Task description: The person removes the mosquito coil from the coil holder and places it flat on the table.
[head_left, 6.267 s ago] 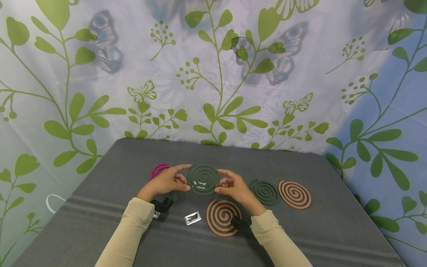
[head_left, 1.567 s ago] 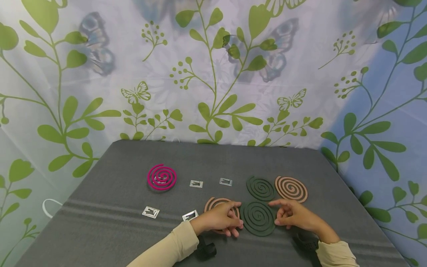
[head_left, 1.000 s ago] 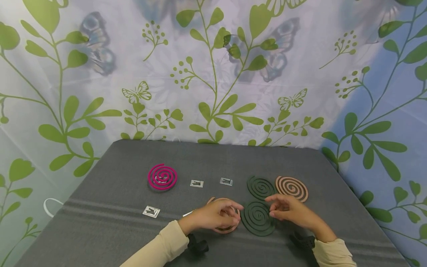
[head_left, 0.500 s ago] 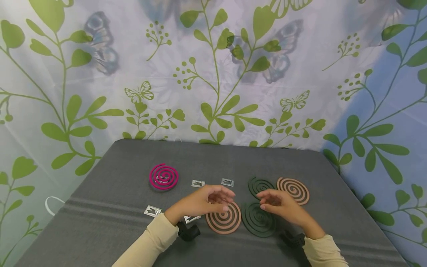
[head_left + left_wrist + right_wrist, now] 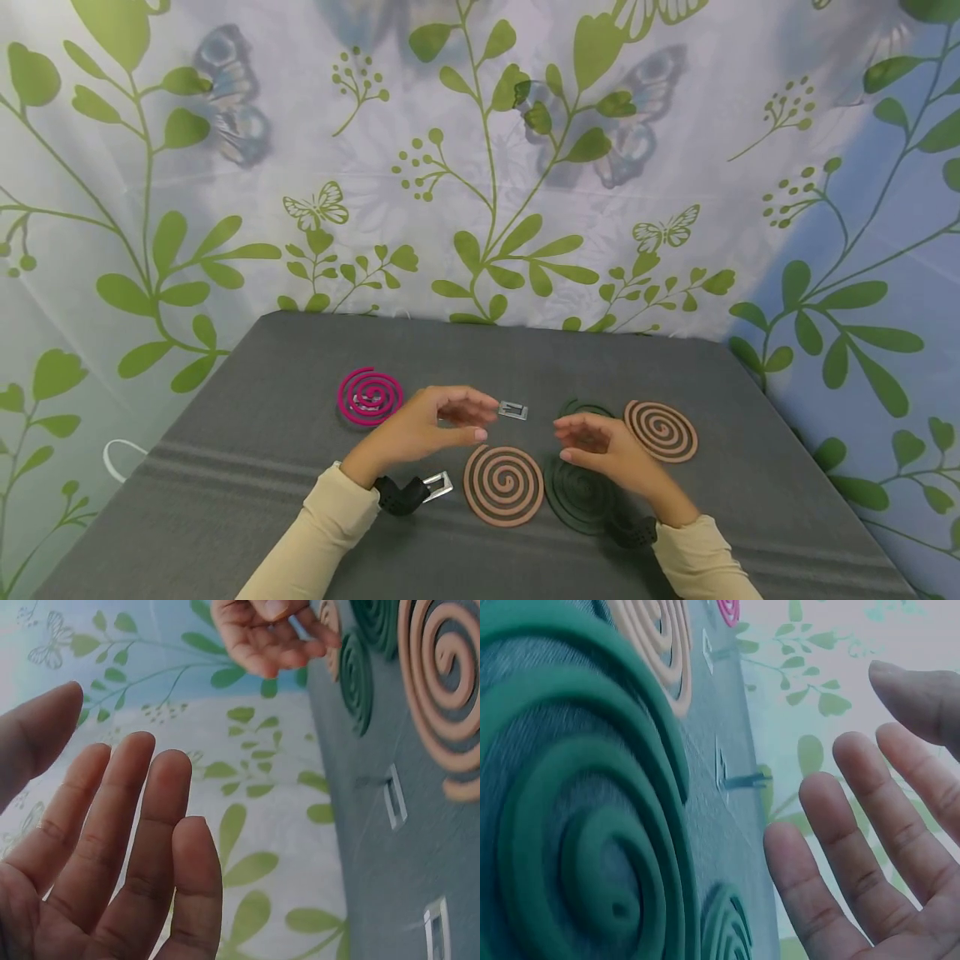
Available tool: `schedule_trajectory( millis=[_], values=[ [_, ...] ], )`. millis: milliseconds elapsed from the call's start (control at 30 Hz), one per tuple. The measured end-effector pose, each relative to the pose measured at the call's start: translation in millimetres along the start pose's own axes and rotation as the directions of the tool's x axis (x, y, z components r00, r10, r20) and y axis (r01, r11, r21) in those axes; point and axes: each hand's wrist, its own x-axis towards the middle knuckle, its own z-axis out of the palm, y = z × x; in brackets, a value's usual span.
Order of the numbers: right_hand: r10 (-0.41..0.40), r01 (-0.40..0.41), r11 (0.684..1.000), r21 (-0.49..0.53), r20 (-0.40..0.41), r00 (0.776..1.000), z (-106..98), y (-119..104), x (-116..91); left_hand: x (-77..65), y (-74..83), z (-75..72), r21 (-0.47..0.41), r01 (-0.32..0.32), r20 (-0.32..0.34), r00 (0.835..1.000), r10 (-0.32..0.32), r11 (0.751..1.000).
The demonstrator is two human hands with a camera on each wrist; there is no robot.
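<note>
My left hand [image 5: 431, 423] hovers above the table with relaxed fingers, holding nothing. Just beyond its fingertips lies a small metal coil stand [image 5: 513, 410]. Below and right of it is a brown mosquito coil [image 5: 504, 486], flat on the cloth. My right hand [image 5: 606, 450], also holding nothing, hangs over a dark green mosquito coil [image 5: 581, 498] and partly covers a second green coil [image 5: 592, 409] behind. In the right wrist view the nearer green coil [image 5: 585, 817] looms large beside the loose fingers. Left of my left hand, a pink mosquito coil [image 5: 371, 397] sits over a metal stand.
Another brown coil [image 5: 663, 432] lies at the right. A second metal stand [image 5: 438, 486] shows beside the black left wrist strap [image 5: 402, 497]; my left arm hides part of the table. Grey cloth [image 5: 315, 342] covers the table, and a leaf-patterned curtain [image 5: 525, 192] hangs behind.
Earlier both hands held a green coil; it was laid beside the front brown coil and let go. Both hands have since lifted and moved left and away from me, uncovering the brown coil.
</note>
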Motion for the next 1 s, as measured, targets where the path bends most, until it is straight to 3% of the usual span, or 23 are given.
schedule_trajectory(
  millis=[233, 500, 733, 1000],
  values=[
    [-0.007, 0.007, 0.999, 0.037, 0.003, 1.000, 13.6, 1.9, 13.4, -10.6, 7.2, -23.8, 0.044, 0.013, -0.082, 0.997, -0.009, 0.999],
    [-0.001, 0.000, 0.998, 0.064, 0.017, 1.000, 27.5, 0.4, 26.2, -22.7, 12.6, -48.5, 0.030, 0.017, -0.125, 0.992, -0.013, 0.999],
    [-0.037, 0.036, 0.998, 0.056, 0.032, 0.999, 37.2, -0.2, 35.0, -32.3, 8.2, -66.2, 0.045, 0.022, -0.174, 0.985, -0.014, 0.999],
    [-0.059, 0.053, 0.994, 0.097, 0.058, 0.997, 48.6, -0.2, 46.1, -43.3, 0.2, -84.0, 0.032, 0.078, -0.257, 0.964, -0.068, 0.996]
  ],
)
